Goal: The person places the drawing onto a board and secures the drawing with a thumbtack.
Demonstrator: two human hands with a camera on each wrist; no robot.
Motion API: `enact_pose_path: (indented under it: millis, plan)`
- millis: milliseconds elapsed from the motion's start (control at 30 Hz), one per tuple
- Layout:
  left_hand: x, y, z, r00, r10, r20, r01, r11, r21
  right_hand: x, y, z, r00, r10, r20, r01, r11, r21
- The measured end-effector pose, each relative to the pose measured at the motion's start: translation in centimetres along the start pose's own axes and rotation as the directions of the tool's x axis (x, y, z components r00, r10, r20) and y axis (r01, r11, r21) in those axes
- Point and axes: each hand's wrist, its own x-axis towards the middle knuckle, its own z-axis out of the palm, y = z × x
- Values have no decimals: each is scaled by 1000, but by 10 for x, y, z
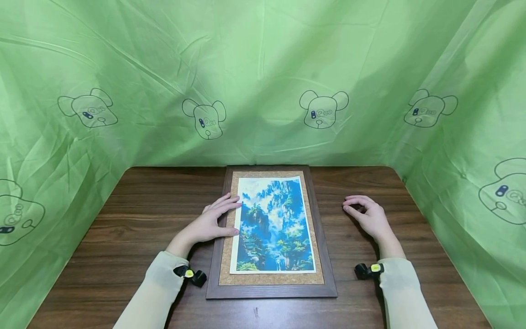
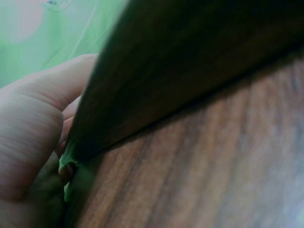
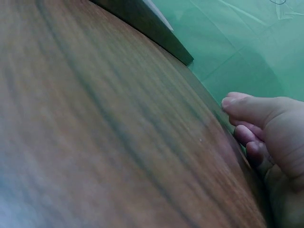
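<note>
Sleeves [image 1: 148, 292] and wrist cameras [image 1: 199, 278] come nearest. Beyond, a wood-framed corkboard [image 1: 271, 279] on the tabletop [image 1: 123, 228] bears a mountain-landscape print [image 1: 275, 228]; the wide-spread left hand [image 1: 208, 224] touches the print's left margin. The right hand [image 1: 371, 220], loosely curled, holds nothing, apart to the right. Behind hangs a green bear-patterned curtain [image 1: 255, 59].

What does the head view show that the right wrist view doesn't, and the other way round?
Only the head view: the left hand at the left edge of the print, the print's landscape, and the cork around it.

Only the right wrist view: the curled lower fingertips of the right hand, seen close from the palm side.

Both: the right hand, the table, the green cloth and the frame, though the wrist view catches just part of it.
</note>
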Motion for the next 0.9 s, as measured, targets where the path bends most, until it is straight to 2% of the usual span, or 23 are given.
enact_pose_path:
  millis: [200, 467, 667, 900]
  plan:
    - [0, 1, 0, 1000, -8, 0, 8, 1000, 2, -2, -8, -3, 998, 45, -35, -44, 999, 22]
    - [-1, 2, 0, 1000, -8, -4, 8, 1000, 9, -1, -9, -3, 997, 35, -62, -28, 993, 114]
    - [0, 0, 0, 1000, -3, -6, 3, 1000, 14, -2, -11, -3, 998, 32, -51, -23, 984, 174]
    - [0, 0, 0, 1000, -8, -7, 8, 1000, 8, -2, -30, -5, 995, 81, -53, -65, 966, 250]
